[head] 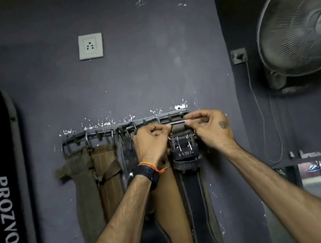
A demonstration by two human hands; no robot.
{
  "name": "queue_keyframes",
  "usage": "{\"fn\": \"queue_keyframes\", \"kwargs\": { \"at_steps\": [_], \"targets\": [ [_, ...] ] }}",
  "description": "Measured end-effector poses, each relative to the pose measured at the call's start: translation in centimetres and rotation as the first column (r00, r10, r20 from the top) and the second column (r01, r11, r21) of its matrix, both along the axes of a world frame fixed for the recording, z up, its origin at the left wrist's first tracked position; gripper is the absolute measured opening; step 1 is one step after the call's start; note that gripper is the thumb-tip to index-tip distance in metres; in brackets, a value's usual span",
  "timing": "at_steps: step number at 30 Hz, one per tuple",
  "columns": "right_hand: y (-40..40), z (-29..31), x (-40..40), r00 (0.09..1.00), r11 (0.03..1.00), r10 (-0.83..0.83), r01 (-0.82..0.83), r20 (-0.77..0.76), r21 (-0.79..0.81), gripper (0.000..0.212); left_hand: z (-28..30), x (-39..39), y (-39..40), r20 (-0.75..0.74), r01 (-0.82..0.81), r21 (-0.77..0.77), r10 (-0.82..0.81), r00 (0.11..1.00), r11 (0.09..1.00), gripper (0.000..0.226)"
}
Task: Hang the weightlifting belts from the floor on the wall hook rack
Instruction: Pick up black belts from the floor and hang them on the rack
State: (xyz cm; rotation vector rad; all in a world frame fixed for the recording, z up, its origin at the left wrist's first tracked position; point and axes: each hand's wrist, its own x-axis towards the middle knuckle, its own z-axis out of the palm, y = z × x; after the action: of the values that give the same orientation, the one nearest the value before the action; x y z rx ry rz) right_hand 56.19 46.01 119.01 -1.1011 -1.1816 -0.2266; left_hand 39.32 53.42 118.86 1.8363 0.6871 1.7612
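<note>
Both hands, left hand [152, 141] and right hand [209, 128], pinch the black belt's buckle bar [176, 122] at the hook rack [126, 126]; missing the hook would probably drop it.

Clearance around the rack [126, 127]

Hooks left of rack centre carry belts [84, 176] hanging close side by side; both hands occupy the rack's right end. Bare wall lies above the rack up to the socket [90, 46]. A fan [299, 19] projects well right of the rack.
</note>
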Motion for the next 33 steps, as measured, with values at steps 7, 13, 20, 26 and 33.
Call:
{"fn": "queue_keyframes", "kwargs": {
  "at_steps": [7,13,20,26,33],
  "targets": [
    [1.4,2.6,0.0,0.997,0.992,-0.079,0.076,0.026,0.100,0.005,3.0,1.0,2.4,-0.023,-0.127,0.115,0.131,0.991,0.985,0.008],
    [2.4,4.2,-0.4,0.976,0.975,-0.220,0.219,0.013,0.046,0.009,4.5,1.5,3.3,-0.073,-0.256,0.219,0.278,0.958,0.941,0.010],
    [1.2,6.4,-0.5,0.894,0.902,-0.339,0.398,0.293,-0.170,0.011,5.2,0.8,3.4,-0.210,-0.267,0.310,0.340,0.917,0.912,0.008],
    [0.8,4.5,0.1,0.924,0.945,-0.265,0.305,0.275,-0.116,0.015,4.0,0.7,3.4,-0.174,-0.253,0.334,0.323,0.930,0.908,0.010],
    [1.6,4.4,1.5,0.966,0.958,-0.249,0.256,0.071,-0.130,0.019,4.8,1.2,3.4,-0.203,-0.244,0.359,0.331,0.922,0.901,0.015]
  ]
}}
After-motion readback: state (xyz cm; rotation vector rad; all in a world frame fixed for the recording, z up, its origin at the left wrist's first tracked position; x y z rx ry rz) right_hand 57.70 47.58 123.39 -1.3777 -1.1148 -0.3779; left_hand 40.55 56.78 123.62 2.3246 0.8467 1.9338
